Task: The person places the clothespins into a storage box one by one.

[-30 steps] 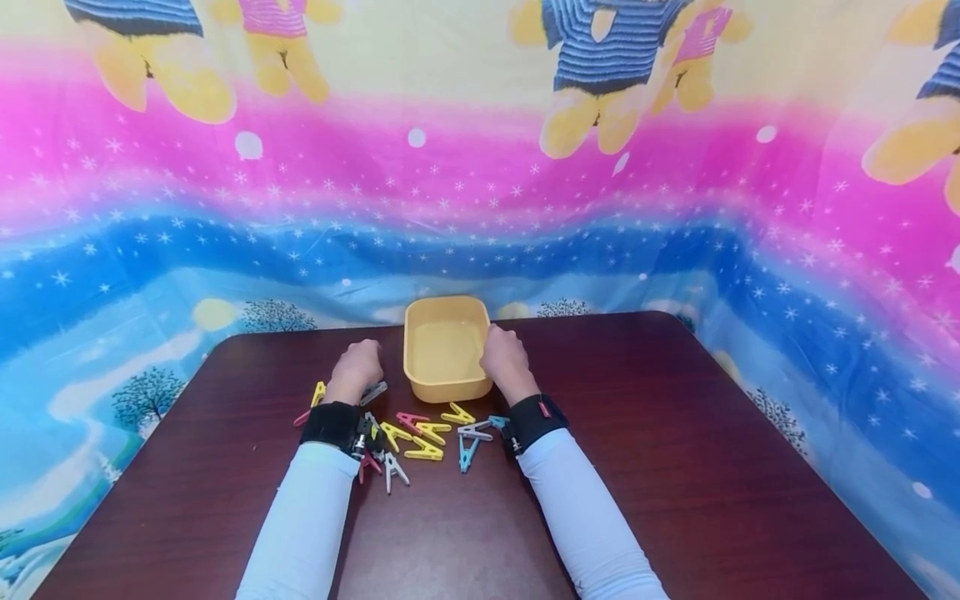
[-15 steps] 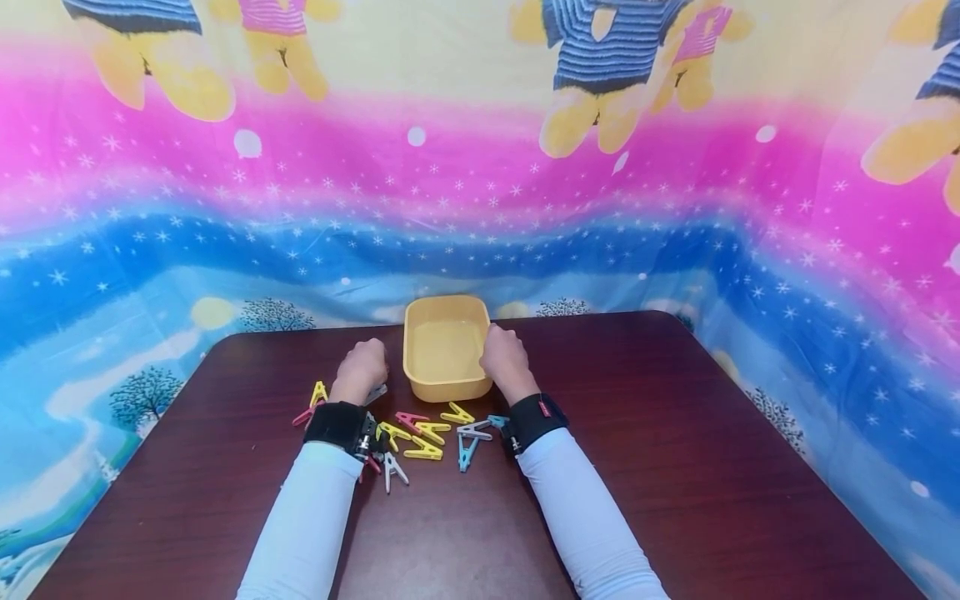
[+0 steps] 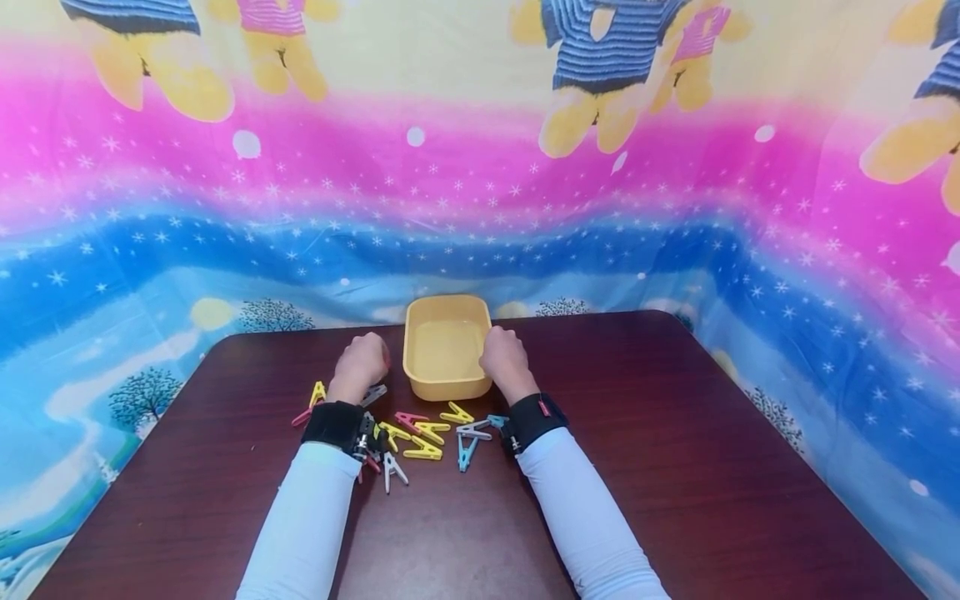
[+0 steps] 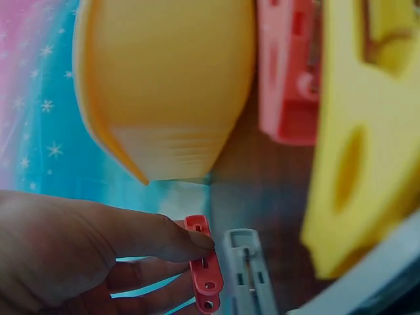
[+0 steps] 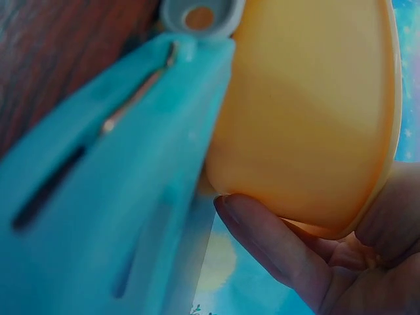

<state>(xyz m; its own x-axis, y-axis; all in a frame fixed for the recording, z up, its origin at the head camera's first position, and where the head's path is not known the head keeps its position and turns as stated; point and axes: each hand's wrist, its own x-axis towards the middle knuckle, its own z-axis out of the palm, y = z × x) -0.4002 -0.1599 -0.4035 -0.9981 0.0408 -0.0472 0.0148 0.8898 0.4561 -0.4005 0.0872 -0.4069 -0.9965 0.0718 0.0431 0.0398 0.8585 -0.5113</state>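
Note:
My left hand (image 3: 362,363) pinches a red clothespin (image 4: 205,266) between thumb and fingers, just left of a yellow plastic box (image 3: 448,342). In the left wrist view a grey clothespin (image 4: 249,269) lies beside the held one. On the box's right side my right hand (image 3: 506,358) grips the wall near the rim, as the right wrist view shows with the thumb and fingers (image 5: 262,233) against it. No clothespin shows inside the box. Between the forearms lie loose clothespins: yellow (image 3: 423,448), blue (image 3: 467,454), white (image 3: 394,472) and red (image 3: 408,422).
A dark red-brown table (image 3: 675,467) carries everything. Its far edge meets a patterned cloth backdrop (image 3: 480,208) right behind the box. Far left, a yellow clothespin (image 3: 318,392) and a red one lie by the left wrist. The left wrist strap (image 3: 337,427) covers part of the pile.
My left hand has shifted slightly right and up, and a bit of red now shows at its fingers. The right hand and the box have stayed almost still.

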